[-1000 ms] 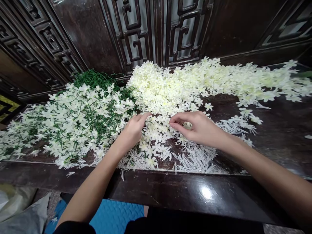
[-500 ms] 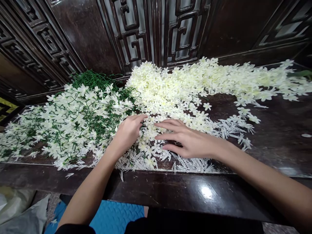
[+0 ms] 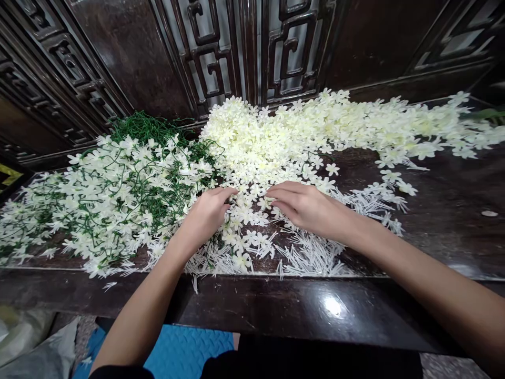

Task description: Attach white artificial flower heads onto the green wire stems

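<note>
My left hand (image 3: 207,213) rests on loose white artificial flowers (image 3: 248,231) near the front of a dark wooden table (image 3: 442,221). Its fingers curl at the edge of a pile of flowers on green wire stems (image 3: 118,195). My right hand (image 3: 307,208) lies palm down just to the right, fingertips pressed together among the loose blossoms. Whether they pinch a flower is hidden. Thin white plastic stamens (image 3: 315,255) lie scattered under and in front of my right wrist. A large heap of cream blossoms (image 3: 300,137) stretches behind both hands toward the right.
Carved dark wooden panels (image 3: 221,58) rise right behind the table. The glossy table edge (image 3: 315,310) runs along the front. Below it are a blue mat (image 3: 185,350) and grey plastic bags (image 3: 35,342) at the lower left. One stray petal (image 3: 489,213) lies at the far right.
My right hand pinched at the flowers, then spread flat and slid left, and now sits drawn back with fingertips together. My left hand has stayed in place.
</note>
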`<state>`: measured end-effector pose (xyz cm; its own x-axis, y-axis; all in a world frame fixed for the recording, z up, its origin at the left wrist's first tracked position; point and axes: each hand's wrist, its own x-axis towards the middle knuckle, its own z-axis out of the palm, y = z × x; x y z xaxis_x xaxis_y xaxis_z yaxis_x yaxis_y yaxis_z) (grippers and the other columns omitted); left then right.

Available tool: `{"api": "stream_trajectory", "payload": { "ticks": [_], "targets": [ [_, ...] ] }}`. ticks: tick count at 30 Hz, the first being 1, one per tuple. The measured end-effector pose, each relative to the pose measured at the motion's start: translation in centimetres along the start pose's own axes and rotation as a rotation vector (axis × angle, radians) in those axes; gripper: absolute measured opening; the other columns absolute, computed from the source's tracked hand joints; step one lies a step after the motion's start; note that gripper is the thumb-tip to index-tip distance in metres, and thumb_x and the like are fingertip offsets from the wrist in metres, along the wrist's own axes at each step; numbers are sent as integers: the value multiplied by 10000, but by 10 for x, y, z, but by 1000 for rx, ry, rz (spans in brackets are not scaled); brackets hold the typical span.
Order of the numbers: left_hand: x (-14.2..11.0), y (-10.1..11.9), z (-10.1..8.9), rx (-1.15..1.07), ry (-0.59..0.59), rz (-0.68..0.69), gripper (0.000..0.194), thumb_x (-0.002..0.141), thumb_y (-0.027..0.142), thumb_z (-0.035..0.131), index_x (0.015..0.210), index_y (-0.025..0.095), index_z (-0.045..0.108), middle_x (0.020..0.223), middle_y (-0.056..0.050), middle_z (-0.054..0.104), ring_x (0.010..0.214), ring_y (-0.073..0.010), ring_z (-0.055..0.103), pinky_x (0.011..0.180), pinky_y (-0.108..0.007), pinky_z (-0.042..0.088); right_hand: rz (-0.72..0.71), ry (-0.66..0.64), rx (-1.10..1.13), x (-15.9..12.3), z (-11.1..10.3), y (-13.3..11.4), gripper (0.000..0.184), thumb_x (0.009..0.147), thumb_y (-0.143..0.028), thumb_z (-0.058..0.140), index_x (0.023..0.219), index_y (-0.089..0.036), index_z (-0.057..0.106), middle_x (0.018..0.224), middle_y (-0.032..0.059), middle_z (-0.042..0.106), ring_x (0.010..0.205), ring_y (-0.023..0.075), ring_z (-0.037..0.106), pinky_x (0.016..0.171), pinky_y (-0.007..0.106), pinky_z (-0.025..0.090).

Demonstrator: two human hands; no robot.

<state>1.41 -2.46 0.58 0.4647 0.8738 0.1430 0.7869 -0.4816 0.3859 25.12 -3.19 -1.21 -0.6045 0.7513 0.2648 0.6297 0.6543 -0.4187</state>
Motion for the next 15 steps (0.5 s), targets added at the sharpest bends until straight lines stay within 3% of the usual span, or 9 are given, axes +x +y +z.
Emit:
{"api": "stream_trajectory", "payload": {
  "ticks": [7,12,15],
  "targets": [
    [3,4,-2,-126,18,20,303,832,65,493,1054,160,676,903,-83,704,759,-165,651,683,-330,587,6,105,32,1,-5,-2,348,964,-203,340,1135,-158,640,1058,97,656,963,195,631,890,440,545],
    [1,5,1,-111,-41,119,276,885,166,533,1144,164,628,1077,-91,677,976,-206,618,873,-420,530,-58,151,1,2,-8,-4,259,922,-223,451,1065,-172,660,1097,111,615,1068,256,546,909,504,484],
    [0,4,8,-87,-43,186,258,890,171,545,1134,178,629,1073,-83,677,1017,-217,598,909,-448,497,-106,57,73,0,-13,-10,222,878,-213,482,980,-174,675,1055,105,601,1065,263,516,896,489,472]
  ]
}}
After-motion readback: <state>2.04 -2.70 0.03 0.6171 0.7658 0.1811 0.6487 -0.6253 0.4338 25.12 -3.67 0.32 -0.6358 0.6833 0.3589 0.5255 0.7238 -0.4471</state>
